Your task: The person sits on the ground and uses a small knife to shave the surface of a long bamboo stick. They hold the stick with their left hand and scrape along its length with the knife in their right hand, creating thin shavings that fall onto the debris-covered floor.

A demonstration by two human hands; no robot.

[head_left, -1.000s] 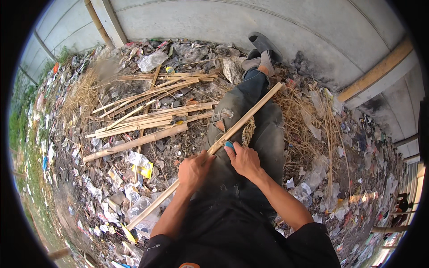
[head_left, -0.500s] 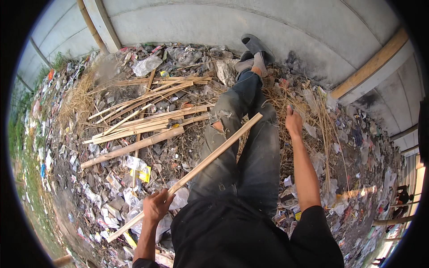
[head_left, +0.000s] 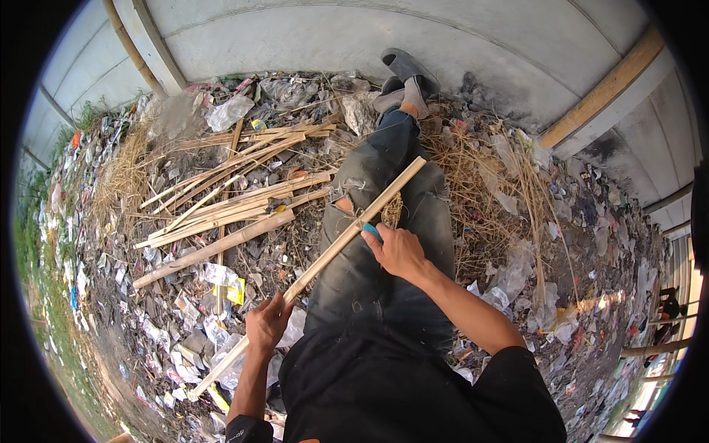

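A long pale bamboo strip (head_left: 325,260) slants across my thighs, its far end near the knees and its near end by the littered ground at lower left. My left hand (head_left: 267,323) is closed around its lower part. My right hand (head_left: 400,252) is closed on a small blue-handled tool (head_left: 372,233), held against the strip about midway up. Any blade is too small or hidden to make out. Left of my legs lies a pile of split bamboo strips (head_left: 236,214), with a thicker bamboo piece (head_left: 214,249) at its near side.
My outstretched legs (head_left: 358,284) cross at the sandalled feet, close to a grey concrete wall (head_left: 310,37). Plastic scraps and other litter cover the ground (head_left: 140,317). Dry straw (head_left: 480,199) lies to the right, and a wooden post (head_left: 605,92) leans at the wall.
My right hand has swung in from beyond my right leg to the middle of the strip, bringing the blue-handled tool. My left hand keeps its grip. The strip and view have shifted slightly.
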